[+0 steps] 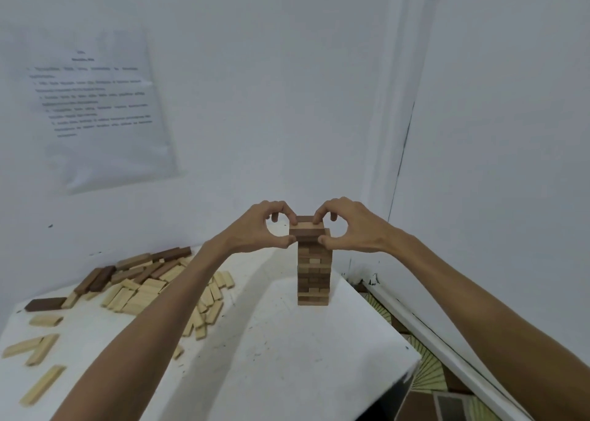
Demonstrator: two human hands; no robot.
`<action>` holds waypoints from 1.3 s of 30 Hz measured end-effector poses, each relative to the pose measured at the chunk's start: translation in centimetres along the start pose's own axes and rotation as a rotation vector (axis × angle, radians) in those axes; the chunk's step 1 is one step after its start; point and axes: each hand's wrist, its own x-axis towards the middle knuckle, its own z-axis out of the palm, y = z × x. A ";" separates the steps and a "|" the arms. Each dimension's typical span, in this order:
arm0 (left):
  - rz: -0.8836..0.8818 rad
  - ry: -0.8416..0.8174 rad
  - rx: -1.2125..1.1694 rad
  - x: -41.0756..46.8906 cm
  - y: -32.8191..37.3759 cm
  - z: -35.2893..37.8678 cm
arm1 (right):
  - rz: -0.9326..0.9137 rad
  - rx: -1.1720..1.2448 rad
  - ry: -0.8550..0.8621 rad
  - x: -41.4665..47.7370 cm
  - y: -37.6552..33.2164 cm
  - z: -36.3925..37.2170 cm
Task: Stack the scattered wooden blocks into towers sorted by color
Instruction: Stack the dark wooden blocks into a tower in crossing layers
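one white desk [287,350] carries everything, set into a corner, with a printed sheet [95,110] stuck on the wall at the left. on the desk's left half lies a loose heap of blocks [150,283], mostly pale ones nearer the person and darker brown ones toward the wall, with a few pale strays lying apart near the front edge. toward the right rear of the desk stands a single tower [313,280], narrow and many layers high, showing both pale and dark faces in its sides. the left hand [252,229] and the right hand [354,225] meet at its summit from either side. each has its thumb low and forefinger arched over, so the fingers [332,240] pinch the top layer [308,227] at its two ends. the other fingers curl behind, and i cannot tell whether they touch wood. these blocks look light, stiff and smooth-faced, so they should slide on each other at a slight push, and nothing locks the stack together. the safest hold, i judge, is by a block's short ends, squeezed evenly and pressed straight down, since a tall thin column would likely topple from a small sideways nudge near the top.
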 end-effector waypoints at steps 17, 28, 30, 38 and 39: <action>0.027 -0.050 -0.018 1.0 -0.4 1.7 | 0.045 0.015 -0.008 -1.0 1.9 0.3; 0.027 -0.044 -0.026 1.0 -0.5 2.1 | 0.054 0.012 -0.012 -1.1 2.5 0.7; 0.025 -0.044 -0.026 1.0 -0.6 2.1 | 0.056 0.009 -0.014 -1.0 2.6 0.6; -0.007 -0.036 -0.055 1.0 -0.7 2.4 | 0.062 0.015 0.003 -1.2 2.8 1.0; -0.015 -0.033 -0.059 1.0 -0.7 2.5 | 0.068 0.016 0.005 -1.2 2.8 1.0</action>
